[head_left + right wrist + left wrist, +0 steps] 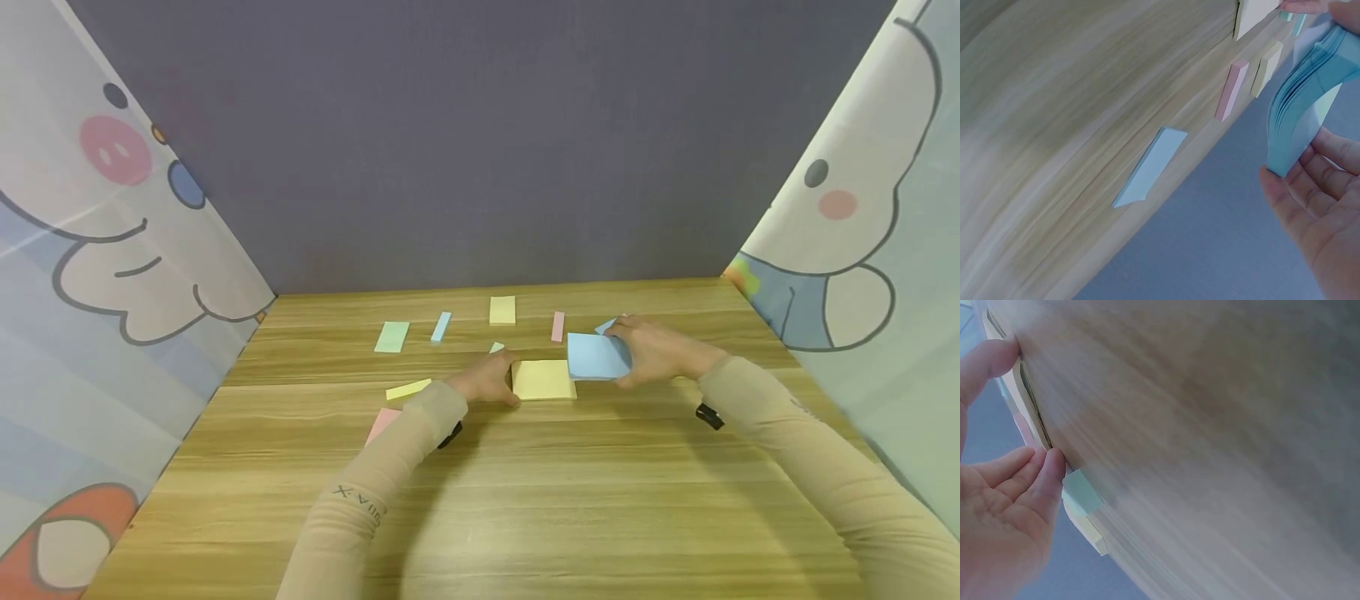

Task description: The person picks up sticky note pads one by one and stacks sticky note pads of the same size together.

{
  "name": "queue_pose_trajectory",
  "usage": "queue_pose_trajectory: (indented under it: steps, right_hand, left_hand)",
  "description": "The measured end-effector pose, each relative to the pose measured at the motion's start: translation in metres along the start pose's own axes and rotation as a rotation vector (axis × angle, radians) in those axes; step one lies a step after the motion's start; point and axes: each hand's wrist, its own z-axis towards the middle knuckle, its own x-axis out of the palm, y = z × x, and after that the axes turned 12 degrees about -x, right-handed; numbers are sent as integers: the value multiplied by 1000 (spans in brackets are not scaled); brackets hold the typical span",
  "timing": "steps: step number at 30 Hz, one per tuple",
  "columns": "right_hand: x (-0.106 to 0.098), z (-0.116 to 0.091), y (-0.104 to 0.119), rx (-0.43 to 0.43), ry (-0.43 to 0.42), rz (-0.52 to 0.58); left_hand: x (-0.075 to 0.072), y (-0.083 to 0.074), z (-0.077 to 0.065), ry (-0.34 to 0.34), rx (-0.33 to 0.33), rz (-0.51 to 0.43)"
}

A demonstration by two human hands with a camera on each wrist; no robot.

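My right hand (656, 350) holds a blue sticky note pad (597, 358) just above the table, right of a yellow sticky note pad (542, 380). The right wrist view shows this blue pad (1300, 106) bowed between thumb and fingers, its sheets fanned at the edge. On the yellow pad's left end lies my left hand (487, 379). Its thumb and fingertips grip opposite edges of the yellow pad (1036, 419), seen edge-on in the left wrist view. The blue pad's right part is hidden by the right hand.
Around the hands on the wooden table (525, 500) lie a green pad (392, 337), blue strip (441, 327), smaller yellow pad (502, 310), pink strip (558, 327), yellow strip (408, 389) and pink pad (382, 422). Another blue pad (1150, 165) lies beyond the right hand. A dark panel (480, 150) stands behind.
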Motion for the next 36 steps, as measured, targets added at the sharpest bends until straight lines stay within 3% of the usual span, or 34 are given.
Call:
queue_pose_trajectory:
  steps: [36]
  right_hand:
    - [16,15,9,4,32,23]
  left_hand:
    - [2,2,0,-7,-8,-55]
